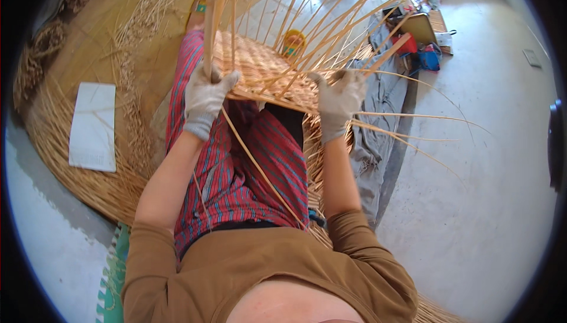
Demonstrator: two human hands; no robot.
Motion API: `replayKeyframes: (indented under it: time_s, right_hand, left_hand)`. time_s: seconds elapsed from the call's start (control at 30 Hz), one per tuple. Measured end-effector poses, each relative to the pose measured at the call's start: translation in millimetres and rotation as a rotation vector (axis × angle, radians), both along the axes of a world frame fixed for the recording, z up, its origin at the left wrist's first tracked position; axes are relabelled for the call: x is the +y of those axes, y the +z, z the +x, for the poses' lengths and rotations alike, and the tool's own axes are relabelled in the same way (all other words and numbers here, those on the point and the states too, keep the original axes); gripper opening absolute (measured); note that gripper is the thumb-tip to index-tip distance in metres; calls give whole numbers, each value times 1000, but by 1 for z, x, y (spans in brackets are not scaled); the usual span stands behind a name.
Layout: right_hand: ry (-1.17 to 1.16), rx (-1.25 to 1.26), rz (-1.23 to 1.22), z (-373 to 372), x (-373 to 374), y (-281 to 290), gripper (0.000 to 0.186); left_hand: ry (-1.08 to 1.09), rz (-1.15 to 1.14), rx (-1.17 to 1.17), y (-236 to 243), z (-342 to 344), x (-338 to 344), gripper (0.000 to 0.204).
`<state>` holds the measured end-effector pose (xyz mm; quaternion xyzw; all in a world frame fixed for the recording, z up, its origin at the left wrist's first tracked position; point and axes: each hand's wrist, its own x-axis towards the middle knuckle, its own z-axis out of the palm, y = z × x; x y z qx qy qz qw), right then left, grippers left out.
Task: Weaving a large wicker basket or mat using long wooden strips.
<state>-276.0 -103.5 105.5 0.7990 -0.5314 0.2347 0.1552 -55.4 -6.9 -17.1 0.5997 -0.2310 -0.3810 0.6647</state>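
Observation:
A partly woven wicker basket (pixel 254 60) rests across my knees, its long loose stakes (pixel 322 39) fanning up and away. My left hand (pixel 204 97), in a pale knitted glove, is closed on the basket's left edge beside a thick bundle of upright canes (pixel 216 4). At the right edge my gloved right hand (pixel 341 101) grips the weave and some strands, with several thin ends sticking out past it. From near my left hand, one long strand (pixel 257 160) trails down over my lap. The fingertips of both hands are mostly hidden behind the basket's edge.
Piles of cane (pixel 77 172) lie along the left, with a white sheet (pixel 93 127) on top. A grey cloth (pixel 369 169) lies on the floor at my right. Far right, a small wooden stand (pixel 437 25) holds clutter, with a blue bag (pixel 429 60) beside it.

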Motion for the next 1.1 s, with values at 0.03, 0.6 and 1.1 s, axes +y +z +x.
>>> replayKeyframes:
  time_s: [0.03, 0.6, 1.1]
  right_hand:
    - [-187, -96, 159, -1, -6, -14, 41]
    - [311, -421, 572, 131, -45, 12, 24]
    - [864, -332, 1130, 190, -96, 3, 33]
  left_hand:
    - [41, -59, 4, -6, -1, 0, 38]
    - [102, -67, -53, -4, 6, -3, 41]
    - [51, -72, -1571, 69, 23, 44, 65]
